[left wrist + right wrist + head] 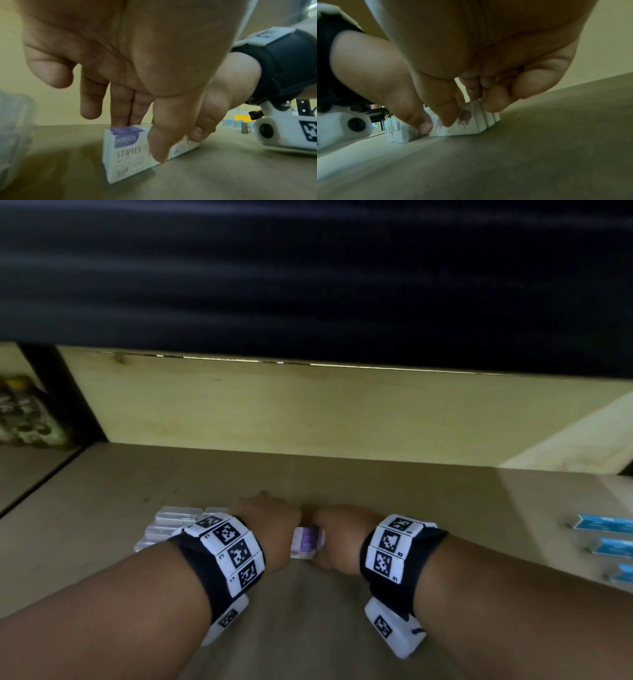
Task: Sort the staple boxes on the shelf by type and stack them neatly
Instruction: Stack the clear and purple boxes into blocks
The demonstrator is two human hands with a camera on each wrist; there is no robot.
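Note:
A short row of white staple boxes with purple tops [306, 544] stands on the wooden shelf [445, 508] between my two hands. My left hand [274, 529] pinches its left end, thumb in front and fingers behind, as the left wrist view shows on the white staple boxes [126, 152]. My right hand [337, 537] curls round the right end of the white boxes [479, 121], its thumb at the front and fingers at the back. The box bottoms rest on the shelf.
A clear-wrapped pack of boxes [171, 525] lies just left of my left wrist. Three blue staple boxes [609, 523] sit apart near the shelf's right edge. A pale back wall [308, 412] closes the shelf, and a dark shelf overhangs above.

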